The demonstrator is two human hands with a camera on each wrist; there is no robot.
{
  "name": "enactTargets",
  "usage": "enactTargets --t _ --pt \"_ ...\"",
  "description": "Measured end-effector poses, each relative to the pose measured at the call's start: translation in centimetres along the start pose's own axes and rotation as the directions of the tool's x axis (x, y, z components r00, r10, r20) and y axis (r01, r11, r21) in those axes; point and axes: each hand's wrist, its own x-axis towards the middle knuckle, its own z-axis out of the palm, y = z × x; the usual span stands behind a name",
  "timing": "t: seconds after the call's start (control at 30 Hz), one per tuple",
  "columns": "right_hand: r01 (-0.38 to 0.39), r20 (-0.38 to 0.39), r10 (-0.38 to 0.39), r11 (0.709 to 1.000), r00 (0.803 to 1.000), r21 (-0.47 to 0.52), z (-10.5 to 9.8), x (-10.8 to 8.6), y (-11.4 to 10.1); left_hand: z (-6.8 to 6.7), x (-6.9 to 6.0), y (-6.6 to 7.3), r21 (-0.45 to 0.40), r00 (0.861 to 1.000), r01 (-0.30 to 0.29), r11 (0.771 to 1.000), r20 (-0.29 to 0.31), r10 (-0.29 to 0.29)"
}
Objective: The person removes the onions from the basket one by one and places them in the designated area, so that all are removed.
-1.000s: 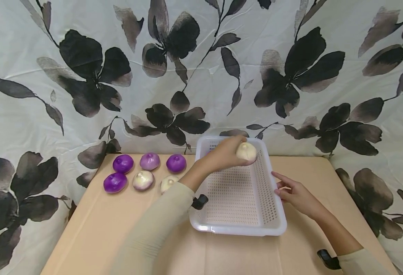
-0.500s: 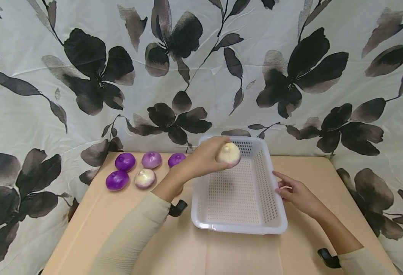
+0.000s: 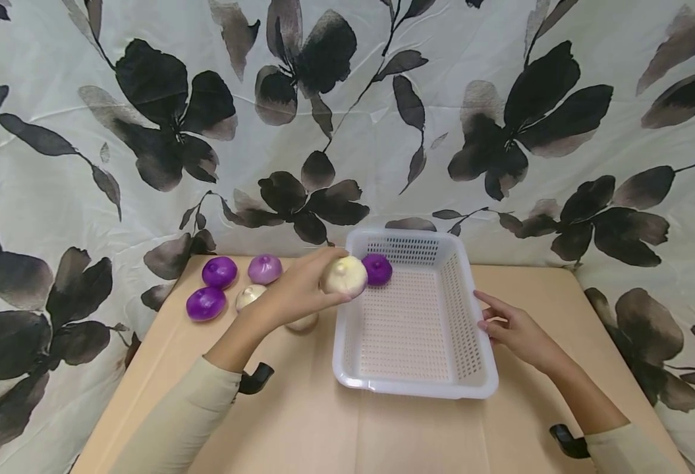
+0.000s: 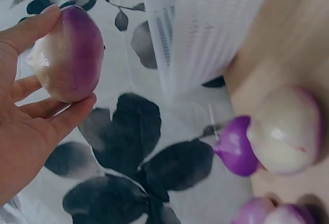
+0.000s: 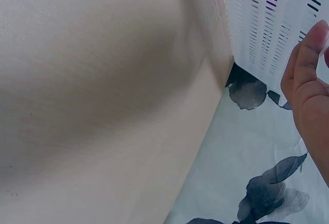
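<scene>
In the head view my left hand (image 3: 296, 283) holds a pale onion (image 3: 347, 276) above the table, at the basket's left edge. The left wrist view shows the held onion (image 4: 69, 54) white on one side and purple on the other, between thumb and fingers. A purple onion (image 3: 377, 270) lies in the white plastic basket (image 3: 415, 390), at its far left corner. My right hand (image 3: 519, 332) touches the basket's right rim, index finger extended. In the right wrist view my fingers (image 5: 306, 62) lie against its perforated wall.
On the table (image 3: 412, 434), left of the basket, are purple onions (image 3: 206, 303), a lighter purple onion (image 3: 265, 269) and a white one (image 3: 249, 296) partly behind my hand. Another pale onion (image 3: 304, 322) shows under the hand. A floral cloth (image 3: 383, 164) hangs behind.
My left hand has carried the pale onion leftward, from over the basket to its left edge. The purple onion in the basket has come into sight. My right hand stays at the rim.
</scene>
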Motion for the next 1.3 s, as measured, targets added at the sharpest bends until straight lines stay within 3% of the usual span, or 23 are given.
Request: enactTargets --t 0.33,0.5,0.7,1.0,1.3 --pt "-0.005 -0.003 0.005 1.000 1.000 -0.003 0.0 0.0 0.1 -1.0 -4.0 -2.1 -0.010 0.997 0.081 0.997 -0.011 -0.082" --pt "-0.012 -0.010 0.012 1.000 1.000 -0.013 0.1 0.0 0.0 -0.6 -6.2 -3.7 0.023 0.994 0.105 0.994 0.006 -0.105" --pt "-0.018 -0.010 0.018 1.000 1.000 -0.015 0.2 -0.1 -0.1 0.4 -8.2 -6.1 -0.009 0.991 0.119 0.993 0.067 -0.118" --pt "-0.010 -0.004 0.010 1.000 1.000 -0.010 0.2 0.0 0.1 2.1 -9.7 -9.2 -0.071 0.983 0.134 0.988 0.133 -0.124" --pt "-0.021 0.002 0.021 1.000 1.000 -0.008 -0.1 0.1 -0.3 2.7 -10.6 -10.6 -0.150 0.956 0.172 0.974 0.262 -0.128"
